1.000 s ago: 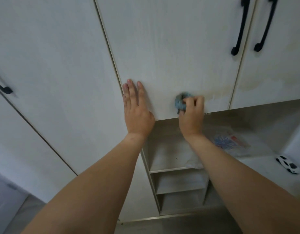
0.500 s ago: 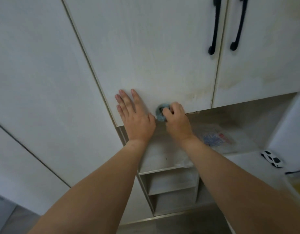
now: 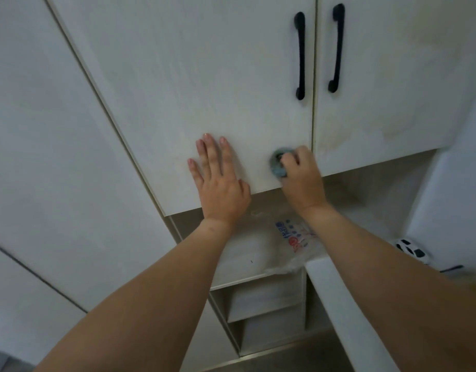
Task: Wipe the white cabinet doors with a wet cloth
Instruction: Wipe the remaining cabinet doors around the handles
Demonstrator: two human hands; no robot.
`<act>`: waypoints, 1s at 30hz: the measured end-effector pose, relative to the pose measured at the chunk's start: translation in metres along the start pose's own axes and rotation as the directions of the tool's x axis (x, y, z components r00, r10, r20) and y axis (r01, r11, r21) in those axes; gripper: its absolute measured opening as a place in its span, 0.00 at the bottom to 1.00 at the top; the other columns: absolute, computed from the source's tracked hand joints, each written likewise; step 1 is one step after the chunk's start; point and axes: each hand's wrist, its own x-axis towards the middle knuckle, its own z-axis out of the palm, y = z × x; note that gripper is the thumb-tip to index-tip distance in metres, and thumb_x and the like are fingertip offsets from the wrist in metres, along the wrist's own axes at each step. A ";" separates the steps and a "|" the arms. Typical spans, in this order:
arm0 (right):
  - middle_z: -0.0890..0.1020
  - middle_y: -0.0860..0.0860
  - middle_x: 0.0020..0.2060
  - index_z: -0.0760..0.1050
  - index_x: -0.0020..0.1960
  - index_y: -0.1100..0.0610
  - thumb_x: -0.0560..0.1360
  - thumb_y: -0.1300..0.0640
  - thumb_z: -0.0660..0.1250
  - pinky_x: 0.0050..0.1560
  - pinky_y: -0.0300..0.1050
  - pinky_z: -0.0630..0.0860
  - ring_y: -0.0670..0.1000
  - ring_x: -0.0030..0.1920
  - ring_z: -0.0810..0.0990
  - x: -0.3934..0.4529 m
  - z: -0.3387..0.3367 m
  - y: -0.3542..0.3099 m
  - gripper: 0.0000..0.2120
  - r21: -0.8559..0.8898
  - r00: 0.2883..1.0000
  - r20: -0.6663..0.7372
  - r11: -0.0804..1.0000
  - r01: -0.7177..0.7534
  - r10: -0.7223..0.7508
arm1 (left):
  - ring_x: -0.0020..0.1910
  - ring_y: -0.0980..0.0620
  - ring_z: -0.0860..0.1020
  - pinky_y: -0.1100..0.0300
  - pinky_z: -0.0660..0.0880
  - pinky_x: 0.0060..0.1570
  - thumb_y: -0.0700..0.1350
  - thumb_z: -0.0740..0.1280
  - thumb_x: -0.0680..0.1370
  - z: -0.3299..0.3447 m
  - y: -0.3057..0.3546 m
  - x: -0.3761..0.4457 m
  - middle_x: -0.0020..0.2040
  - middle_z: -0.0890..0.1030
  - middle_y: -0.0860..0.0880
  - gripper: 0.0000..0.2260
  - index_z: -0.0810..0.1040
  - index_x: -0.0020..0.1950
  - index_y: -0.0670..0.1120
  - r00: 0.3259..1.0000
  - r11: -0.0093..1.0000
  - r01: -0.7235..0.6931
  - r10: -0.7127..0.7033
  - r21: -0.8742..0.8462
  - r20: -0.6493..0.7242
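The white cabinet door (image 3: 204,76) fills the upper middle of the head view, its lower edge just above my wrists. My left hand (image 3: 218,178) lies flat on its lower part, fingers straight and spread. My right hand (image 3: 301,178) grips a small bunched blue-grey cloth (image 3: 277,165) and presses it against the door near the bottom right corner. Most of the cloth is hidden under my fingers. A second white door (image 3: 392,89) adjoins on the right and shows yellowish stains near its lower edge.
Two black handles (image 3: 300,55) (image 3: 336,49) flank the gap between the doors. A tall white panel (image 3: 57,157) stands at the left. Below are open shelves with a printed plastic bag (image 3: 293,237), a white ledge (image 3: 338,304) and a small black-and-white toy (image 3: 411,251).
My right hand with the cloth has slid right along the door's lower edge toward the corner. My left hand stays flat on the door. The view has shifted slightly.
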 end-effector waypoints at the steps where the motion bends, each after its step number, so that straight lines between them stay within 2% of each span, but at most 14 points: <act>1: 0.74 0.63 0.48 0.73 0.49 0.63 0.68 0.70 0.69 0.37 0.53 0.79 0.62 0.46 0.75 0.007 -0.010 0.010 0.11 0.007 0.992 -0.064 0.994 -0.108 0.108 | 0.80 0.38 0.40 0.34 0.47 0.75 0.46 0.63 0.72 0.001 -0.002 0.001 0.81 0.43 0.37 0.42 0.45 0.81 0.39 1.000 1.000 -0.005 0.005 0.012 0.001; 3: 0.74 0.64 0.51 0.74 0.50 0.64 0.69 0.71 0.66 0.44 0.51 0.79 0.62 0.48 0.76 0.030 -0.026 0.019 0.10 0.030 0.963 -0.162 0.977 -0.212 0.214 | 0.80 0.38 0.40 0.34 0.47 0.75 0.45 0.63 0.72 0.001 -0.002 0.001 0.81 0.42 0.38 0.43 0.45 0.81 0.39 1.000 1.000 0.005 -0.005 0.023 0.003; 7: 0.75 0.63 0.52 0.75 0.50 0.64 0.71 0.67 0.63 0.46 0.46 0.76 0.60 0.49 0.76 0.049 -0.021 0.012 0.08 0.027 0.955 -0.234 0.983 -0.183 0.184 | 0.79 0.35 0.40 0.32 0.46 0.74 0.47 0.64 0.70 0.006 0.011 0.003 0.81 0.42 0.35 0.45 0.44 0.81 0.38 0.998 0.997 0.066 -0.066 0.030 0.024; 9: 0.75 0.63 0.51 0.74 0.49 0.64 0.67 0.70 0.68 0.45 0.49 0.77 0.61 0.49 0.76 0.016 -0.005 0.016 0.11 -0.011 0.967 -0.174 0.982 -0.190 0.186 | 0.79 0.35 0.40 0.32 0.47 0.74 0.47 0.64 0.69 0.007 0.015 0.004 0.80 0.43 0.35 0.46 0.44 0.81 0.37 0.996 0.996 0.089 -0.089 0.022 0.016; 13: 0.75 0.62 0.50 0.74 0.49 0.65 0.65 0.73 0.70 0.38 0.56 0.79 0.62 0.46 0.75 -0.050 0.002 0.031 0.15 0.001 0.977 0.067 0.979 -0.203 0.202 | 0.79 0.34 0.40 0.32 0.47 0.74 0.47 0.63 0.69 0.007 0.017 0.003 0.80 0.43 0.34 0.45 0.44 0.80 0.37 0.996 0.996 0.082 -0.082 0.020 0.016; 15: 0.74 0.61 0.49 0.73 0.49 0.64 0.67 0.72 0.70 0.38 0.54 0.79 0.60 0.45 0.75 -0.030 -0.007 0.024 0.13 0.052 0.973 0.035 0.972 -0.231 0.229 | 0.79 0.34 0.40 0.32 0.47 0.74 0.47 0.63 0.69 0.007 0.017 0.003 0.80 0.42 0.34 0.46 0.44 0.81 0.37 0.996 0.996 0.084 -0.084 0.026 0.018; 18: 0.72 0.61 0.50 0.73 0.50 0.63 0.69 0.72 0.66 0.44 0.45 0.76 0.58 0.46 0.75 0.035 -0.020 0.007 0.11 0.149 0.942 -0.162 0.951 -0.271 0.294 | 0.79 0.35 0.39 0.32 0.47 0.74 0.46 0.63 0.69 0.007 0.016 0.004 0.80 0.42 0.34 0.45 0.43 0.81 0.37 0.996 0.996 0.089 -0.090 0.029 0.028; 20: 0.72 0.61 0.50 0.73 0.51 0.63 0.68 0.71 0.64 0.46 0.45 0.75 0.58 0.47 0.75 0.057 -0.021 0.002 0.12 0.141 0.936 -0.221 0.959 -0.247 0.273 | 0.79 0.35 0.40 0.32 0.47 0.74 0.45 0.61 0.69 0.005 0.016 0.004 0.80 0.42 0.35 0.44 0.44 0.81 0.37 0.996 0.996 0.091 -0.091 0.026 0.025; 23: 0.73 0.62 0.50 0.73 0.52 0.64 0.69 0.69 0.66 0.46 0.48 0.77 0.60 0.48 0.75 0.020 -0.006 0.004 0.13 0.075 0.937 -0.159 0.950 -0.303 0.311 | 0.80 0.36 0.40 0.34 0.46 0.75 0.43 0.60 0.69 0.004 0.011 0.001 0.81 0.43 0.36 0.43 0.44 0.81 0.38 0.998 0.998 0.056 -0.057 0.028 0.013; 25: 0.73 0.62 0.50 0.73 0.52 0.64 0.67 0.70 0.69 0.43 0.53 0.78 0.61 0.46 0.75 -0.025 0.012 -0.011 0.15 0.060 0.937 -0.057 0.938 -0.342 0.345 | 0.80 0.37 0.40 0.35 0.47 0.76 0.42 0.61 0.69 0.003 0.006 0.000 0.81 0.43 0.37 0.44 0.45 0.81 0.39 0.999 0.998 0.048 -0.048 0.035 0.003; 26: 0.73 0.61 0.48 0.73 0.50 0.63 0.66 0.70 0.70 0.39 0.51 0.76 0.60 0.44 0.75 -0.041 0.021 -0.025 0.15 0.079 0.952 0.016 0.948 -0.307 0.307 | 0.80 0.38 0.40 0.35 0.46 0.76 0.42 0.62 0.69 0.004 0.006 0.000 0.81 0.43 0.37 0.44 0.45 0.81 0.39 0.999 0.998 0.052 -0.052 0.035 -0.004; 28: 0.73 0.59 0.45 0.72 0.47 0.60 0.66 0.69 0.70 0.34 0.47 0.70 0.58 0.42 0.73 -0.046 0.031 -0.056 0.13 0.135 0.982 0.134 0.979 -0.154 0.136 | 0.80 0.38 0.41 0.35 0.46 0.76 0.44 0.62 0.72 0.007 0.011 0.001 0.81 0.43 0.37 0.42 0.46 0.81 0.39 0.998 0.998 0.063 -0.062 0.016 -0.018; 30: 0.72 0.59 0.44 0.73 0.47 0.60 0.69 0.66 0.68 0.31 0.49 0.71 0.58 0.41 0.73 -0.021 0.025 -0.062 0.09 0.126 0.990 0.142 0.992 -0.013 -0.005 | 0.80 0.38 0.41 0.35 0.45 0.75 0.48 0.59 0.77 0.009 0.014 0.002 0.81 0.44 0.37 0.37 0.46 0.81 0.39 0.997 0.997 0.076 -0.076 -0.003 -0.022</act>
